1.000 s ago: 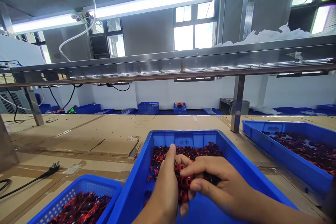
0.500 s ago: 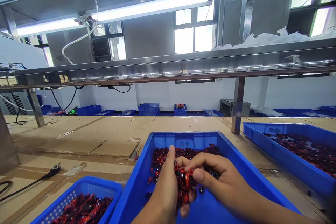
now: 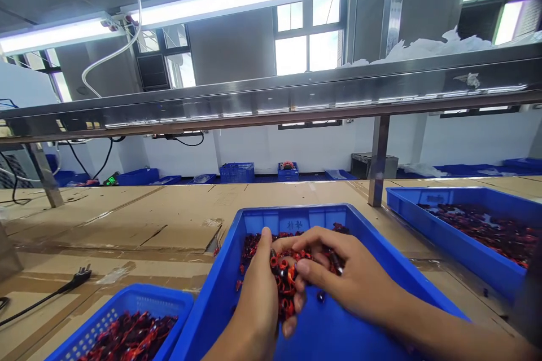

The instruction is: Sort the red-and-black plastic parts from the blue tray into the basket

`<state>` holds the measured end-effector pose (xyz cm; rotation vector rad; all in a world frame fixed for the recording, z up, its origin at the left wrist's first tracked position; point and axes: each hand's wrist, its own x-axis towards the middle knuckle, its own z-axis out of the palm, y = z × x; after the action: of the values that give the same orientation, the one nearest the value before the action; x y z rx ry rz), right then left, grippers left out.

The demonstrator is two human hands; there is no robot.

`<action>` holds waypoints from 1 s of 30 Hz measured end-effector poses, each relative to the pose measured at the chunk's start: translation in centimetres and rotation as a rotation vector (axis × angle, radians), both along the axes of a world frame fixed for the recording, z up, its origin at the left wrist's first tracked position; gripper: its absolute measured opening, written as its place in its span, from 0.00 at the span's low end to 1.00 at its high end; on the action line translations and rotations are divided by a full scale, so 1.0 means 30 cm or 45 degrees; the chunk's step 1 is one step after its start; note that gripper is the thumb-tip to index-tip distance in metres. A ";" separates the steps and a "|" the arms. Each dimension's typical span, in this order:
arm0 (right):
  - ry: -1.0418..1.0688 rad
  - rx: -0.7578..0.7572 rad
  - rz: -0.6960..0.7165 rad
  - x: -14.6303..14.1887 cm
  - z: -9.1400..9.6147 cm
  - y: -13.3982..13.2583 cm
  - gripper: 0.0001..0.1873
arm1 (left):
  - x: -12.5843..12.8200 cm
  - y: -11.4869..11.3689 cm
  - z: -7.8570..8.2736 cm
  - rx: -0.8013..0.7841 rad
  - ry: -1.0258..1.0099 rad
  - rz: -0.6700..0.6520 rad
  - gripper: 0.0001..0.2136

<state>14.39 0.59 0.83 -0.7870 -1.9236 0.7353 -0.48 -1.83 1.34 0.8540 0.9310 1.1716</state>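
My left hand [image 3: 259, 293] is cupped over the large blue bin [image 3: 351, 211], thumb up. Its curled fingers hold a handful of small red-and-black parts [image 3: 285, 279], some with round ring-like ends. Close against that handful, my right hand [image 3: 347, 268] has thumb and forefinger together at the parts. A few dark, shiny pieces [image 3: 337, 263] show inside its curled fingers. Behind both hands a pile of the same parts [image 3: 249, 249] lies at the far end of the bin. One loose dark part [image 3: 320, 296] is below my right hand.
A smaller perforated blue basket [image 3: 186, 300] with similar parts stands at front left. Another blue bin [image 3: 406, 197] of parts is at right. A black plug [image 3: 80, 276] lies on the cardboard-covered table [image 3: 127, 208]. A metal post [image 3: 378, 163] supports the overhead shelf [image 3: 237, 104].
The view has shifted slightly, so the scene sits a little higher and further left. My right fingers have closed in further at the handful. The left hand still holds the parts.
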 end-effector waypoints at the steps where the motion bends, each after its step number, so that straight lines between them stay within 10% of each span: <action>1: -0.053 0.165 0.005 0.001 0.002 -0.008 0.09 | -0.002 -0.002 0.000 0.002 -0.027 -0.011 0.25; 14: 0.106 0.438 -0.001 0.010 0.024 -0.052 0.08 | 0.019 -0.003 -0.006 -0.040 0.112 0.046 0.21; 21: 0.381 -0.275 0.037 0.023 0.047 -0.015 0.15 | -0.007 0.015 -0.003 -0.019 -0.193 -0.120 0.20; 27: 0.120 0.713 -0.032 0.041 0.039 -0.026 0.08 | -0.008 0.028 -0.016 -0.009 -0.295 -0.186 0.21; 30: 0.023 0.916 -0.039 0.049 0.039 -0.044 0.08 | -0.001 0.020 -0.012 -0.066 -0.265 -0.176 0.21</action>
<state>15.87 -0.72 1.99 -0.3512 -1.9551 0.0016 -0.52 -1.22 0.98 0.7274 0.7181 1.0894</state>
